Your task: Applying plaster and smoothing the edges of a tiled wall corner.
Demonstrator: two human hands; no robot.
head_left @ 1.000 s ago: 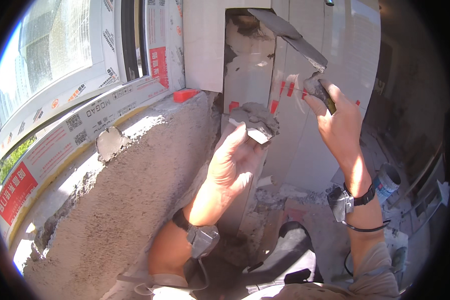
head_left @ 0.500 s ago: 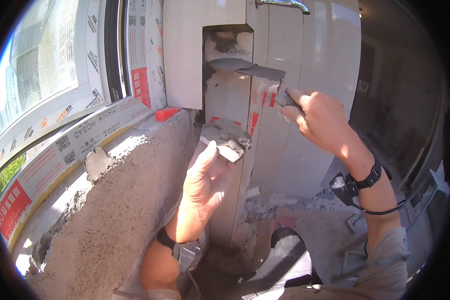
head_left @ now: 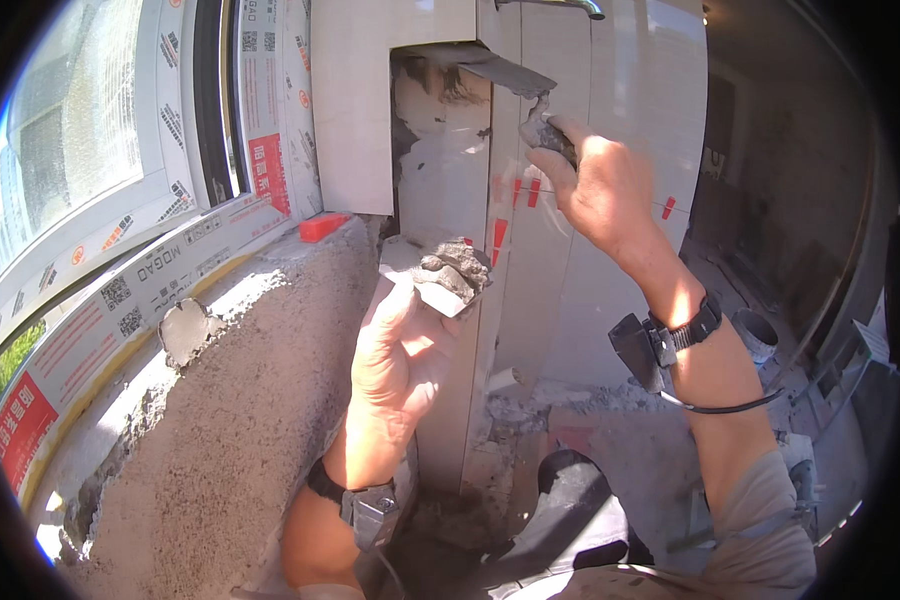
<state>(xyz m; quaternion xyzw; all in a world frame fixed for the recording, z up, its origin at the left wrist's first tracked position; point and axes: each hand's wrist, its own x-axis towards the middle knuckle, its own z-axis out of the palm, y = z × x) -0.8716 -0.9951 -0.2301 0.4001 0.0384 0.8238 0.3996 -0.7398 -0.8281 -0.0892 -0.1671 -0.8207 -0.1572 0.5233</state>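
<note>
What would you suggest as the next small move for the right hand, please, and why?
Perhaps the right hand could draw the trowel along the top of the wall recess: it appears to reach there, while the left hand holds a tile piece bearing mortar lower down.

Rough ledge (head_left: 240, 430), littered floor (head_left: 635, 455)
The ledge carries a red block (head_left: 322, 228) by the corner of the window frame (head_left: 170, 265) and a grey lump (head_left: 187, 333) along its lower rail; rubble (head_left: 610, 400) and a bucket (head_left: 758, 348) lie on the floor, right of the frame.
</note>
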